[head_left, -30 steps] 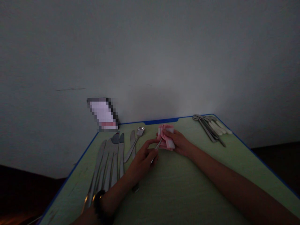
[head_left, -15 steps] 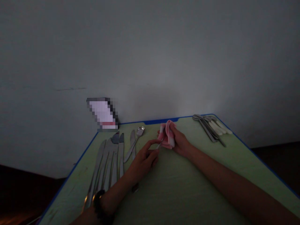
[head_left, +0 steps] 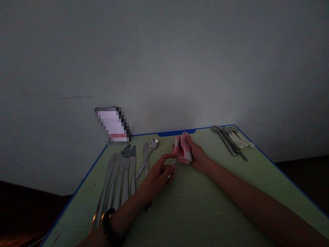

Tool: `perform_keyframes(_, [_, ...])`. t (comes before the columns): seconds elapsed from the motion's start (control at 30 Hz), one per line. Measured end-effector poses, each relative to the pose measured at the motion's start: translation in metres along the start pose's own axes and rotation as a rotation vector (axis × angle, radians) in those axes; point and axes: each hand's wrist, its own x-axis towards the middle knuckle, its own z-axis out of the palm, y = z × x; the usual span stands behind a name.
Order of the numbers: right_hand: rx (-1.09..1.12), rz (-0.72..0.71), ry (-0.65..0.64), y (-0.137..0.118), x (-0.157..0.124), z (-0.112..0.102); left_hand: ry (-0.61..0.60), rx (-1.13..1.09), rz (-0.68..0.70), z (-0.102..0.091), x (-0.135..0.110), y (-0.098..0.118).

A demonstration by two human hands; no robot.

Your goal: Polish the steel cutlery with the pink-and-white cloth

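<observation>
My left hand (head_left: 162, 172) is closed on the thin metal handle of a piece of cutlery (head_left: 175, 160). The far end of that piece is hidden in a folded pink and white cloth (head_left: 185, 151), so its kind does not show. Wrapped round the cloth is my right hand (head_left: 197, 153), closed, pressing it about the metal. Left of my hands a spoon (head_left: 154, 144) lies slantwise across a table knife (head_left: 145, 149). My left forearm covers the lower part of that knife.
Several metal knives (head_left: 119, 185) lie side by side at the left of the green, blue-edged table (head_left: 210, 209). At the far right rest several metal spoons (head_left: 223, 139) and white-handled cutlery (head_left: 238, 140). A blurred-out screen device (head_left: 112, 125) leans against the wall at the back left.
My left hand has shifted very slightly, and a little metal now shows beneath its fingers. The cloth and my right hand stay nearly in place.
</observation>
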Motion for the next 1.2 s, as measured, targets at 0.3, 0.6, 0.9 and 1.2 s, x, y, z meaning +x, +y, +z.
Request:
perform_keyframes(0.3, [-0.001, -0.002, 0.008, 0.0004, -0.0008, 0.0011, 0.005, 0.014, -0.009, 0.001, -0.0008, -0.0011])
perform_keyframes(0.6, [0.005, 0.002, -0.005, -0.0008, -0.0021, 0.0024, -0.019, 0.013, -0.003, 0.0005, -0.0011, -0.0014])
perform_keyframes(0.9, [-0.021, -0.005, 0.013, 0.001, -0.0005, 0.0002, -0.026, 0.065, 0.007, 0.0001, -0.0014, -0.0013])
perform_keyframes(1.2, [-0.043, -0.004, -0.017, -0.0011, -0.003, 0.0025, -0.026, 0.083, 0.009, 0.0007, -0.0019, -0.0025])
